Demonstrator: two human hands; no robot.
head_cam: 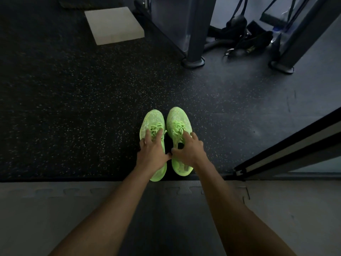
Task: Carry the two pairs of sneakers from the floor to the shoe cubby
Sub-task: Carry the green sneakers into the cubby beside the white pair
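One pair of neon green sneakers sits side by side on the dark speckled floor (73, 100), toes pointing far, heels near, right at the edge where the speckled surface meets a grey foam mat (46, 209) in the near part of the scene. Left sneaker (154, 119) has the left hand (152, 148) laid over its laces and opening, fingers spread and only lightly bent, touching the top; not a closed grip. Right sneaker (177, 121) has the right hand (188, 148) over its collar, index finger stretched onto the laces, thumb tucked toward the gap between the shoes; cannot tell whether the thumb hooks inside the opening. The two thumbs nearly meet between the shoes. Both forearms reach in from the near edge. Far left: a pale flat block (114, 24) on the floor. Far right: two metal frame legs (195, 43) with black straps and handles (245, 37) piled between them. Near right: a dark slanted frame edge (287, 145).
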